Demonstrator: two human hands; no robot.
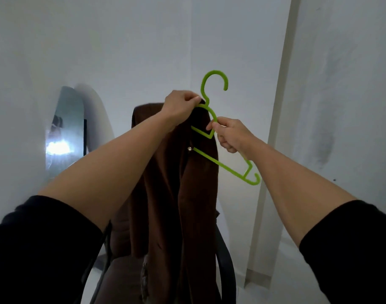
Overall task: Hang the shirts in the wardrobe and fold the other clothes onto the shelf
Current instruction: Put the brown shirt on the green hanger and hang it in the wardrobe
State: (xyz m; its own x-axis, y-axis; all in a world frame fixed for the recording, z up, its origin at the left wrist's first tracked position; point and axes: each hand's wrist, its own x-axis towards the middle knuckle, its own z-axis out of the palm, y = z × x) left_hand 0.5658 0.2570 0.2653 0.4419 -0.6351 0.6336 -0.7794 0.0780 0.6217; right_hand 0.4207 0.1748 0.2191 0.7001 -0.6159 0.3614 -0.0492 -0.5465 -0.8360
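Note:
A dark brown shirt hangs in front of me, held up at chest height. My left hand pinches its collar right at the neck of a lime-green plastic hanger. My right hand grips the hanger's right shoulder bar. The hanger's left half is tucked inside the shirt; its right arm and hook stick out bare. The hook points up and to the right.
A dark chair stands below the shirt, with cloth on its seat. A mirror leans against the white wall at the left. A pale vertical wall edge runs down the right side.

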